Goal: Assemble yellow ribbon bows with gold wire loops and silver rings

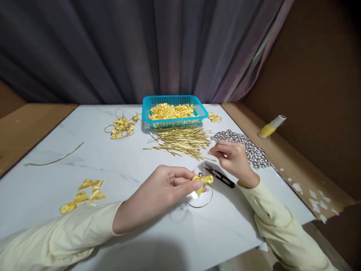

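My left hand (166, 186) pinches a small yellow ribbon bow (202, 181) that has a silver bell and a gold cord loop (200, 198) hanging from it, just above the white table top. My right hand (232, 160) is closed in a pinch on the upper end of a thin gold cord (204, 165) rising from the bow. Black thread snips (221, 177) lie on the table between the two hands, under my right wrist. Both sleeves are pale yellow.
A blue basket (175, 101) of yellow bows stands at the back centre, a heap of gold cords (182, 140) before it, silver bells (248, 146) at right. Finished bow loops (122, 127) lie back left, three loose bows (84, 194) front left, a thread spool (271, 127) far right.
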